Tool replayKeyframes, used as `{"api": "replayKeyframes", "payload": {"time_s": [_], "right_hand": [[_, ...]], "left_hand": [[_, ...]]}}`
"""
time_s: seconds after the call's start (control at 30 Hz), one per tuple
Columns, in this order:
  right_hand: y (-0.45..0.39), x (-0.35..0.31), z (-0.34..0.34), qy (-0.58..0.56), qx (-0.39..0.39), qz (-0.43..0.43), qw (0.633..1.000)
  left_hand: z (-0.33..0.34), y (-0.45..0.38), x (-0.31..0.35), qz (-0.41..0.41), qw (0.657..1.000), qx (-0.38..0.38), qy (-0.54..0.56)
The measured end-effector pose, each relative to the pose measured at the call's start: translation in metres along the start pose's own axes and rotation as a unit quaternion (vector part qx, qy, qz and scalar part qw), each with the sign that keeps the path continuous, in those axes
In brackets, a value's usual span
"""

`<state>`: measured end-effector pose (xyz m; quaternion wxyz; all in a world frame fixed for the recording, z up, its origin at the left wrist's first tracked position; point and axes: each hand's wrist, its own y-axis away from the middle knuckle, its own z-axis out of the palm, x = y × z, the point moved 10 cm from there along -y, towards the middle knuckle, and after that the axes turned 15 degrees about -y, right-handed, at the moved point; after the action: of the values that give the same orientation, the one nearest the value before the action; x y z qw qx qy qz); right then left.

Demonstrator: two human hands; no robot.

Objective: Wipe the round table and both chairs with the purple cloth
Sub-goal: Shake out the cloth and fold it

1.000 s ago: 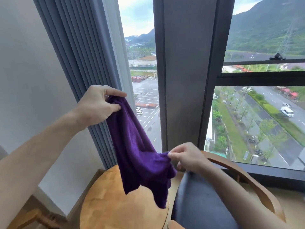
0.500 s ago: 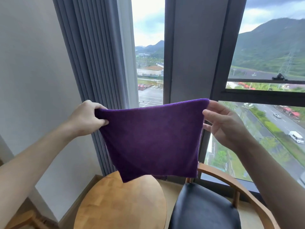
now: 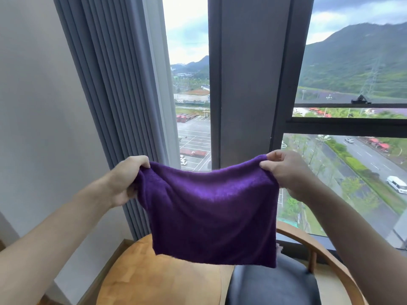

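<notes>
Both hands are now gripping the purple cloth (image 3: 211, 212) by its top corners, left hand (image 3: 125, 179) and right hand (image 3: 288, 172), holding it lower and slacker above the round tabletop (image 3: 154, 282) and chair (image 3: 275, 287); wiping is likely starting next.

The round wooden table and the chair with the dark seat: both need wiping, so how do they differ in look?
The round wooden table has a bare, light, flat wood top; the chair with the dark seat has a dark padded cushion. The table top ends in a plain edge, while a curved wooden armrest rises around the chair seat. Both show light-toned wood, and both lie below the purple cloth.
</notes>
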<state>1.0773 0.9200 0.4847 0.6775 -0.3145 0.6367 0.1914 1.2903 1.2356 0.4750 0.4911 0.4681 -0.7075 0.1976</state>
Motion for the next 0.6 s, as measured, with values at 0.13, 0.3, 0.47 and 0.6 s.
{"api": "replayKeyframes", "payload": {"time_s": [0.13, 0.3, 0.47, 0.6], "right_hand": [[0.031, -0.012, 0.048, -0.160, -0.085, 0.069, 0.981], [0.086, -0.073, 0.116, -0.059, -0.204, -0.091, 0.973], [0.096, -0.080, 0.120, -0.075, -0.271, -0.095, 0.955], [0.061, -0.088, 0.085, -0.009, -0.212, -0.162, 0.964]], "left_hand": [[0.051, 0.013, 0.018, 0.034, 0.991, -0.109, 0.069], [0.097, 0.045, 0.069, 0.174, 0.970, -0.166, -0.020], [0.079, 0.054, 0.087, 0.237, 0.963, -0.127, 0.002], [0.066, 0.051, 0.098, 0.294, 0.951, -0.093, -0.013]]}}
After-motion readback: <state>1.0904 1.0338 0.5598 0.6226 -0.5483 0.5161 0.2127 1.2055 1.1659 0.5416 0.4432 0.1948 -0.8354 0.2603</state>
